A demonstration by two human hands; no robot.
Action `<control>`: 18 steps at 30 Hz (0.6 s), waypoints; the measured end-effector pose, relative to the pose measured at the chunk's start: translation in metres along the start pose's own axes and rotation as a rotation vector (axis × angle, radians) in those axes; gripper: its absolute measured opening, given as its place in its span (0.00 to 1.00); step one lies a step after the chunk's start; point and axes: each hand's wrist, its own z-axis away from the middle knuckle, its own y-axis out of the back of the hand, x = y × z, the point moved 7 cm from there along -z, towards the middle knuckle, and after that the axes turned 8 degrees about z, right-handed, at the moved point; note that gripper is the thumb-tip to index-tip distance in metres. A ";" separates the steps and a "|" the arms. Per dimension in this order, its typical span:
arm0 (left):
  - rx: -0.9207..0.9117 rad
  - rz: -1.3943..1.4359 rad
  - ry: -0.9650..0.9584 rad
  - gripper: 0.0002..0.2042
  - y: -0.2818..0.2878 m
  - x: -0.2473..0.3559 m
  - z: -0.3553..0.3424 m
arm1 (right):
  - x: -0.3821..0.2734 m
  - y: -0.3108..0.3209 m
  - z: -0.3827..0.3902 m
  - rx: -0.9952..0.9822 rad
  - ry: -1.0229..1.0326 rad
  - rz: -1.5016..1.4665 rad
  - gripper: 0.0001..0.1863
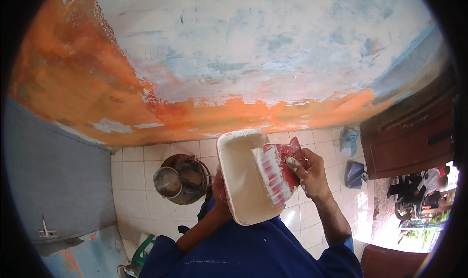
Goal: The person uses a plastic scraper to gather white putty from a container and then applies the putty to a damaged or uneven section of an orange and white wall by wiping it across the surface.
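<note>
My left hand (pixel 220 186) grips the left side of a cream rectangular tub (pixel 234 206) in front of my chest; part of that hand is hidden under the tub. White filler coats the tub's inside and rim. My right hand (pixel 313 174) is closed on a red putty spreader (pixel 291 173), its thumb on top and smeared with white. The spreader's broad blade, streaked with white filler, lies over the tub's right rim. Ahead stands a wall (pixel 263 39), mostly skimmed white, with bare orange patches along its left and lower parts.
On the tiled floor (pixel 134 163) at left stands a round dark container (pixel 195 196) with a metal pot (pixel 168 182). A blue plastic bag (pixel 348 140) and a dark blue item (pixel 355 174) lie at right. Beyond the brown door (pixel 409 146), people and a motorcycle show outside. A green chair (pixel 143 251) sits lower left.
</note>
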 end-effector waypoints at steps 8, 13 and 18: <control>-0.074 -0.029 -0.016 0.26 -0.017 -0.006 0.000 | 0.011 0.015 0.011 0.059 -0.070 -0.089 0.08; -0.076 -0.070 -0.024 0.26 -0.017 -0.006 -0.003 | 0.025 0.023 0.016 0.101 -0.120 -0.155 0.06; -0.071 -0.055 -0.018 0.26 -0.014 -0.002 -0.006 | 0.034 0.028 0.019 0.137 -0.110 -0.182 0.08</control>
